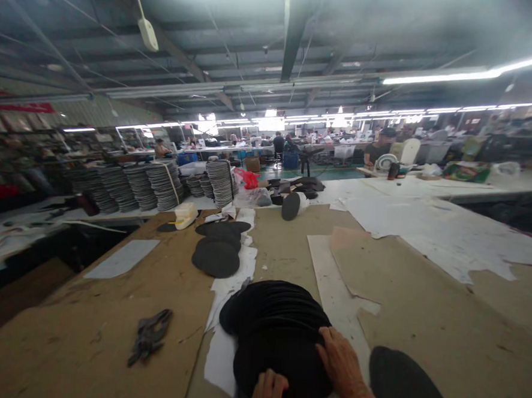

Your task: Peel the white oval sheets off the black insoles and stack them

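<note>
A fanned pile of black oval fabric-like pieces (pixel 281 308) lies in front of me on the table. My left hand (pixel 270 394) is at the near edge of the front black oval piece (pixel 283 365), its fingers curled over that edge. At the right edge of the same piece, my right hand (pixel 339 362) has its fingertips bent onto the rim. Both thumbs are largely hidden. To the right of my right hand lies a dark grey oval piece (pixel 407 388), partly cut off by the frame.
Further up are grey ovals (pixel 217 256) on white paper (pixel 228 293). A dark metal clamp-like tool (pixel 149 336) lies left. Tall stacks of grey pieces (pixel 163 184) stand at the back left. White sheets (pixel 418 220) cover the right side. People sit in the distance.
</note>
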A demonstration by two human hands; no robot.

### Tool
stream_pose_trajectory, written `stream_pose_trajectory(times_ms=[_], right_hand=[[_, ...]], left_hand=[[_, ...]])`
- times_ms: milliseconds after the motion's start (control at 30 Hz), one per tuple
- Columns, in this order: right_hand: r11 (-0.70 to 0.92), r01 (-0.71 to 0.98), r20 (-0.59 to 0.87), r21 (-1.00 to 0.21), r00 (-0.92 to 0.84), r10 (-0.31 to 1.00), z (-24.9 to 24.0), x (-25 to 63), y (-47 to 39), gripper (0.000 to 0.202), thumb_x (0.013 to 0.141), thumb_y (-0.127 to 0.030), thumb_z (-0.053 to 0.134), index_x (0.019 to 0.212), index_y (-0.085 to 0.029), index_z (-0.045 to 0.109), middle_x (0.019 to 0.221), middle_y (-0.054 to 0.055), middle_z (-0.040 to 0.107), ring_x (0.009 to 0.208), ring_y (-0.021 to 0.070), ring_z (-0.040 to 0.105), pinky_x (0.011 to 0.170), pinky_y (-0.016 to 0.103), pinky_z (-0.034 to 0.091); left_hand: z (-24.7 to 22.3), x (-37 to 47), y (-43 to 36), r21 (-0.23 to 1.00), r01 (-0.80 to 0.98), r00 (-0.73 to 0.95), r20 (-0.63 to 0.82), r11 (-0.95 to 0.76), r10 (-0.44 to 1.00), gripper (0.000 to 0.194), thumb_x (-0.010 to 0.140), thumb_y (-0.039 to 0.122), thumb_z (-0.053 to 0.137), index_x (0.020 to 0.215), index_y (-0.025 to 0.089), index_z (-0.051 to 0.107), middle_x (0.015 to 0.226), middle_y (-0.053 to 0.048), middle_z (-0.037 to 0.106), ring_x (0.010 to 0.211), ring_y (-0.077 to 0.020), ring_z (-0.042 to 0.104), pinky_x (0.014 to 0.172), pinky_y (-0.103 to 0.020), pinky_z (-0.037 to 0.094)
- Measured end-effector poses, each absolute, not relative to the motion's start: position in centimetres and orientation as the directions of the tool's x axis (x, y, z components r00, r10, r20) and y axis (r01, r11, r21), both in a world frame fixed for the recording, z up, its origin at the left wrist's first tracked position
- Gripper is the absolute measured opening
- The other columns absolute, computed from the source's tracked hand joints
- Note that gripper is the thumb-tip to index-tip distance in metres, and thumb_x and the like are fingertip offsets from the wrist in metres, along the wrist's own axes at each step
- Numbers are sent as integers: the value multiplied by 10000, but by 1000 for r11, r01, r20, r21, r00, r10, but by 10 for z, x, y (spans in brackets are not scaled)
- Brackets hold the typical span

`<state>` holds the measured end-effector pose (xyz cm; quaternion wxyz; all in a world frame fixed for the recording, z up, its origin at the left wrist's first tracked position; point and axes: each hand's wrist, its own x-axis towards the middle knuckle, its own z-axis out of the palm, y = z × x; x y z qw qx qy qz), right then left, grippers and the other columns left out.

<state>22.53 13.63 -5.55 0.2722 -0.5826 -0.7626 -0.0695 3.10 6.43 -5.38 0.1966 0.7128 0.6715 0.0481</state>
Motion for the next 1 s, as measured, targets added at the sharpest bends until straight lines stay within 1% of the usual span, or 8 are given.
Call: stream_pose_trajectory(times_ms=[100, 333, 533, 667, 767, 833, 900, 1000], right_hand=[[362, 895, 471, -261, -209, 857, -51, 232, 135, 220, 830, -122, 446, 997, -186, 573, 848, 65, 650, 766, 198, 637, 674, 289, 486], [427, 849, 379, -312, -301, 875, -61, 254, 127, 278, 920, -247, 360, 1113, -199, 554, 1014, 88, 641, 886, 215, 620, 766, 329, 480], [482, 781, 379, -397, -339, 861, -47, 259, 133, 289, 910, -343, 408, 1079, -196, 591, 852, 74, 620, 820, 214, 598, 737, 328, 474], [475, 719, 322, -507, -354, 878, -39, 258, 131, 252, 901, -366, 418, 950, -219, 616, 845, 56, 614, 802, 193, 603, 721, 308, 482], [411, 609, 226, -678, -359, 906, -31, 261, 123, 233, 872, -385, 449, 887, -219, 613, 901, 67, 635, 837, 199, 612, 736, 319, 491], [325, 498, 135, -804, -378, 916, -22, 261, 116, 228, 844, -402, 484, 869, -216, 613, 960, 76, 653, 886, 209, 617, 770, 329, 495], [199, 390, 20, -899, -416, 909, -12, 260, 108, 237, 830, -416, 505, 875, -211, 614, 1022, 77, 661, 948, 215, 611, 818, 332, 489], [-4, 289, -154, -957, -497, 854, 4, 254, 95, 264, 840, -436, 499, 889, -200, 607, 1040, 68, 667, 948, 212, 613, 816, 321, 492]], left_hand=[[-40, 42, 57, 367, 929, 37, -191, 37, 981, 296, 727, 126, 489, 990, 222, 585, 1072, -60, 553, 1051, -243, 473, 919, -355, 350], [-33, 56, 55, 457, 878, -46, -221, 145, 974, 252, 739, 101, 488, 960, 207, 547, 1052, -35, 501, 1030, -213, 420, 921, -337, 331], [-32, 60, 54, 607, 765, -106, -209, 214, 972, 249, 697, 74, 518, 911, 195, 556, 1016, -43, 509, 1024, -218, 421, 938, -369, 330], [-25, 60, 64, 769, 561, -177, -249, 305, 952, 143, 754, 285, 574, 846, 176, 561, 889, -42, 574, 918, -204, 515, 859, -346, 417], [-17, 60, 77, 857, 328, -232, -334, 397, 913, 405, 834, 544, 405, 847, 160, 533, 797, -47, 608, 755, -168, 588, 688, -292, 489], [-11, 60, 83, 876, 186, -259, -393, 445, 882, 528, 809, 656, 338, 819, 156, 508, 774, -57, 613, 711, -164, 610, 624, -278, 503], [-5, 60, 82, 875, 81, -281, -440, 478, 853, 573, 740, 725, 393, 775, 161, 486, 735, -53, 601, 696, -174, 616, 594, -278, 511], [2, 59, 69, 862, -17, -332, -483, 506, 811, 589, 668, 732, 508, 801, 159, 486, 813, -79, 595, 782, -212, 613, 589, -292, 522]])
